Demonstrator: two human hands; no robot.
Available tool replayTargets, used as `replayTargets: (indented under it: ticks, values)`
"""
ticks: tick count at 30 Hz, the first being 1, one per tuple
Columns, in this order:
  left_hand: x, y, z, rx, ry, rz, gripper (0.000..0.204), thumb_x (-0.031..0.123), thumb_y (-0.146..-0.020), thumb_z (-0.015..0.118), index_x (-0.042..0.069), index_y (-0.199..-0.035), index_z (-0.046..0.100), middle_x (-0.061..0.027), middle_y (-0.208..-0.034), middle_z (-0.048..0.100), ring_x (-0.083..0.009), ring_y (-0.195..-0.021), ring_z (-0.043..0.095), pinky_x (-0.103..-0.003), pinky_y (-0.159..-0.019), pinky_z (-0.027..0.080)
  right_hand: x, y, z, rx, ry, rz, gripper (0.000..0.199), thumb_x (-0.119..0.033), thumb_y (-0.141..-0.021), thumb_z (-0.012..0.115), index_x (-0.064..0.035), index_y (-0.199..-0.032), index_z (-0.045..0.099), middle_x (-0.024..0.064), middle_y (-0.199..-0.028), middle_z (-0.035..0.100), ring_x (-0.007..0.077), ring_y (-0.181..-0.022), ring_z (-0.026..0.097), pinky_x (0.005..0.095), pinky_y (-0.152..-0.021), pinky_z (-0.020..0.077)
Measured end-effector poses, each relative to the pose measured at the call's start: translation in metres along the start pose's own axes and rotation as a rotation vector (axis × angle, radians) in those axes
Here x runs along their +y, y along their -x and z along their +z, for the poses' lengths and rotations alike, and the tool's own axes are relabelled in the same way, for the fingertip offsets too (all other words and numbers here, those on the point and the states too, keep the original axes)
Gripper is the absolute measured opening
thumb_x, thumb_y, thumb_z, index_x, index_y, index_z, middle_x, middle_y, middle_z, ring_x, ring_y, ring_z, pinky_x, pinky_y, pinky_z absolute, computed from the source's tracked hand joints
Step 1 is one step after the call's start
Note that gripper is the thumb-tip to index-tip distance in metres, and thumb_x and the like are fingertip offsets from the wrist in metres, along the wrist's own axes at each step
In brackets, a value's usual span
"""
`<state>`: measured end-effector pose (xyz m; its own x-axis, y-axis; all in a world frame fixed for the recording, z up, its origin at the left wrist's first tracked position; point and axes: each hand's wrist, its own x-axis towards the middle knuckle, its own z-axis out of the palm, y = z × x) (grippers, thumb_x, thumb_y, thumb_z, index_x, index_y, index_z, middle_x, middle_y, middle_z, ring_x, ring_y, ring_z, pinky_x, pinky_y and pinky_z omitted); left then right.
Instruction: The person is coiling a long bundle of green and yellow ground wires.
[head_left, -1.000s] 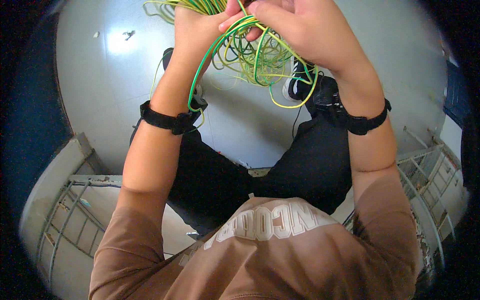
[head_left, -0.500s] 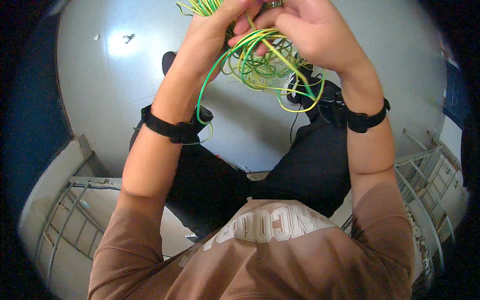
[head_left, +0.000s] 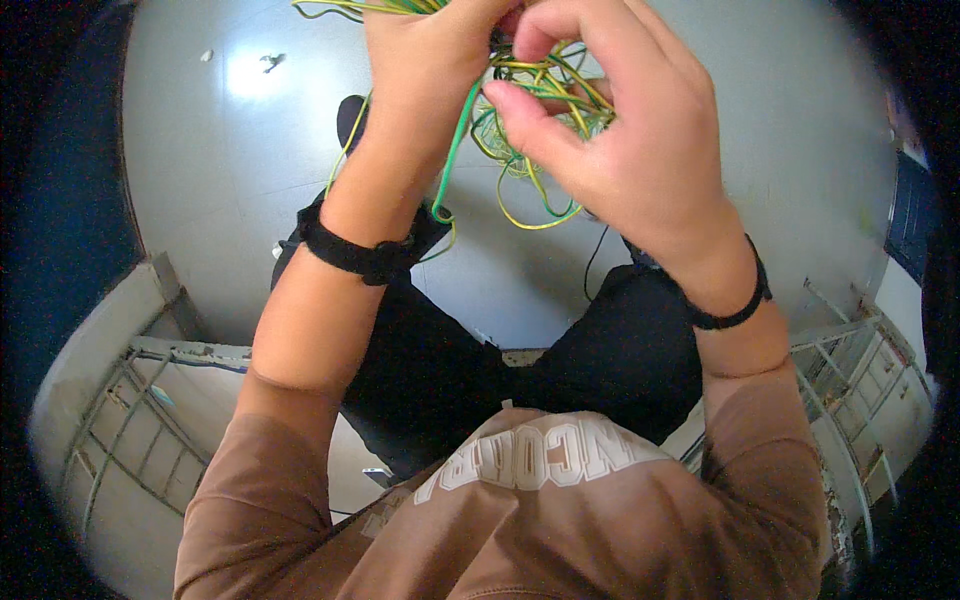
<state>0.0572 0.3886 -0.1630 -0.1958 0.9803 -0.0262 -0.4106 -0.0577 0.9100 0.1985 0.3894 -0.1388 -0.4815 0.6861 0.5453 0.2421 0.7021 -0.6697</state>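
Nearer the body than in the earlier frame, the right hand (head_left: pixel 640 140) parts thumb and forefinger, tangled wire (head_left: pixel 525 66) between them. Wire hangs above the floor (head_left: pixel 790 190), touching the left hand (head_left: pixel 430 50), whose grip I cannot tell.

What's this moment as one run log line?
left hand: at green-yellow wire, fingertips hidden | right hand: at same wire, thumb and forefinger apart | black bands: on both wrists
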Motion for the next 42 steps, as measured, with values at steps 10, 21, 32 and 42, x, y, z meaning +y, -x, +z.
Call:
replayTargets:
  ticks: [10,21,32,42]
  values:
    - [0.007,0.008,-0.009,-0.021,-0.064,-0.109,0.024,0.018,-0.088,0.070,0.004,-0.106,0.063,-0.0017,-0.092,0.066,-0.0107,-0.080,0.061,-0.025,-0.070,0.049,-0.023,-0.018,-0.026,-0.229,0.046,0.434,0.027,-0.007,-0.076,0.079,0.0043,-0.093,0.062,0.0085,-0.089,0.052,0.0111,-0.077,0.056,0.0244,-0.068,0.0485]
    - [0.020,0.006,0.002,0.056,-0.130,-0.138,0.027,0.015,-0.084,0.073,0.003,-0.106,0.063,-0.0036,-0.093,0.066,-0.0122,-0.082,0.062,-0.026,-0.072,0.050,-0.011,-0.011,-0.043,-0.315,-0.045,0.374,0.021,0.000,-0.079,0.074,0.0052,-0.099,0.067,0.0092,-0.094,0.050,0.0161,-0.079,0.058,0.0252,-0.071,0.0476]
    - [0.004,0.006,0.010,0.046,0.120,-0.161,0.027,0.009,-0.085,0.071,0.004,-0.110,0.061,-0.0048,-0.098,0.065,-0.0147,-0.083,0.063,-0.028,-0.073,0.053,0.005,0.001,-0.029,-0.363,0.163,0.092,0.024,-0.009,-0.078,0.074,-0.0002,-0.098,0.066,0.0123,-0.089,0.067,0.0248,-0.079,0.065,0.0325,-0.071,0.0520]
    - [0.005,0.005,0.012,0.062,-0.040,-0.130,0.022,0.006,-0.084,0.072,0.003,-0.104,0.063,-0.0019,-0.090,0.065,-0.0111,-0.078,0.060,-0.024,-0.069,0.050,0.005,-0.002,-0.033,-0.380,0.078,-0.067,0.025,0.010,-0.064,0.072,0.0009,-0.085,0.062,0.0109,-0.084,0.062,0.0257,-0.075,0.061,0.0317,-0.065,0.0493]
